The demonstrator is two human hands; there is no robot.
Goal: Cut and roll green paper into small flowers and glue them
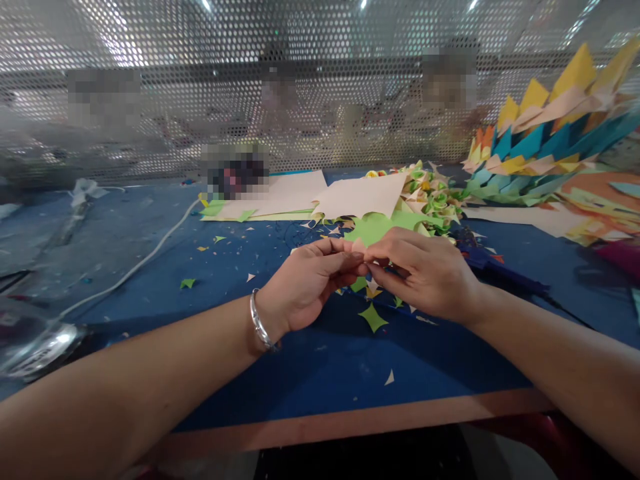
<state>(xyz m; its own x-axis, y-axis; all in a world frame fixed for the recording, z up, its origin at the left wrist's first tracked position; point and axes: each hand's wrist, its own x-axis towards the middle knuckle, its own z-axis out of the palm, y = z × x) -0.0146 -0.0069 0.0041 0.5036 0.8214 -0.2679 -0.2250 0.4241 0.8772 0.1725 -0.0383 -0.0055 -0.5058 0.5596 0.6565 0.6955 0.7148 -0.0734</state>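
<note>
Both hands meet fingertip to fingertip above the middle of the blue table [210, 360]. My left hand [315, 277], with a silver bangle at its wrist, is closed in a pinch on a small pale pink paper piece [359, 245]. My right hand [420, 270] pinches at the same piece from the other side; most of it is hidden by the fingers. Behind the hands lies a light green paper sheet [365, 230], overlapped by a pale sheet with scalloped cut edges [360, 197]. Below them rests a green star-shaped scrap [373, 319].
A heap of small green and cream rolled paper pieces [440, 200] sits behind my right hand. Stacked pointed paper shapes [545, 140] rise at the back right. A dark blue tool with a cord [505, 270] lies right. A white cable [145, 257] crosses left. Perforated metal mesh [325, 133] stands behind.
</note>
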